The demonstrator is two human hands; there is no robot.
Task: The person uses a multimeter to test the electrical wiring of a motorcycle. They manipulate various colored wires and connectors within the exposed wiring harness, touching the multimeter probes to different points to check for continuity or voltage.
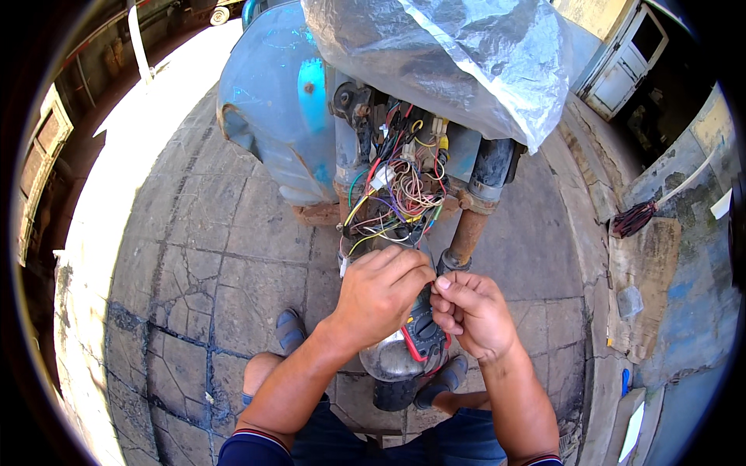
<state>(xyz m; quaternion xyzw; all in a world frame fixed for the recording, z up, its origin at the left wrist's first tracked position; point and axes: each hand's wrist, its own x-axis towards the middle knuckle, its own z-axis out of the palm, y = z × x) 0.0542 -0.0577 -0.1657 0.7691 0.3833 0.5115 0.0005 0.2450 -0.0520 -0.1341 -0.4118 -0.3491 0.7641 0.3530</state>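
Note:
My left hand (381, 291) and my right hand (474, 311) meet in front of the vehicle's front fork, fingertips pinched close together. What they pinch is too small and hidden to name. Just below them a multimeter (423, 334) with a red edge and dark dial rests on the worn metal mudguard (382, 359). Beyond my hands hangs a tangled bundle of coloured wires (416, 186), with a white connector (382, 178) among them. The wires spill out between a rusty fork tube (468, 233) on the right and another fork tube (347, 144) on the left.
A clear plastic sheet (458, 54) covers the top of the vehicle, beside its dented blue body panel (272, 101). My sandalled foot (291, 330) stands on cracked paving (194, 272). Along the right wall are a mop (634, 220) and a cardboard piece (649, 256).

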